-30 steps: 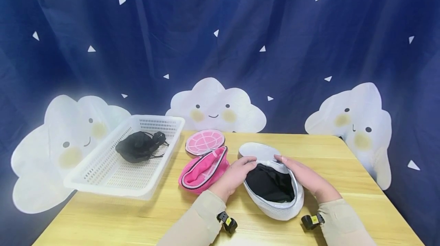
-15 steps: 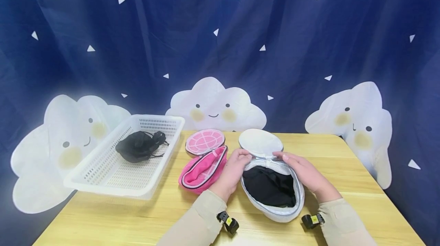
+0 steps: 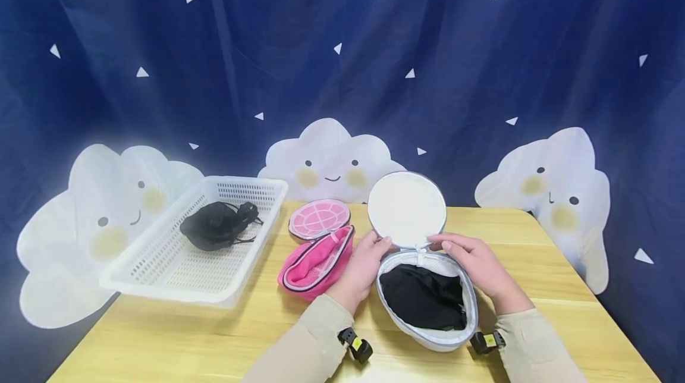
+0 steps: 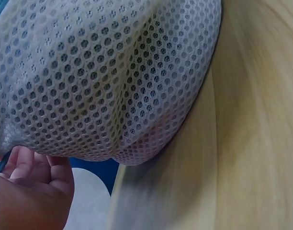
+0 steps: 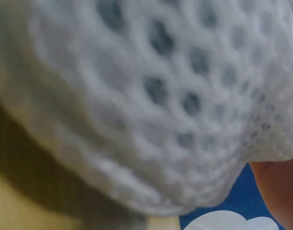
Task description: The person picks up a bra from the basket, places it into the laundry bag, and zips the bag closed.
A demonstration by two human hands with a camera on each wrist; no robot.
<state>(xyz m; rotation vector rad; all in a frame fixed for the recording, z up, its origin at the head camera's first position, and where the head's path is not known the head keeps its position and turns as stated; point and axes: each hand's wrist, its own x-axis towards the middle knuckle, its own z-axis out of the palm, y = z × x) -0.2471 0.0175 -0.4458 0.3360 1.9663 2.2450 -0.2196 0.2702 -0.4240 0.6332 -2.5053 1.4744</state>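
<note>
Where mesh bag (image 4: 89, 86) bulges, left fingers (image 4: 60, 175) partly hidden

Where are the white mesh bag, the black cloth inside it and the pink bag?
White mesh bag (image 4: 94, 86): left wrist view, on its mesh wall.
Black cloth (image 3: 423, 297): head view, on its upper surface.
Pink bag (image 3: 314, 268): head view, on its inner side.

Over on the counter (image 3: 187, 341), a pink bag (image 3: 316, 265) gapes near a white basket (image 3: 166, 295) holding a black bundle (image 3: 214, 226); behind hangs a blue curtain (image 3: 374, 26) with smiling clouds (image 3: 332, 154).
</note>
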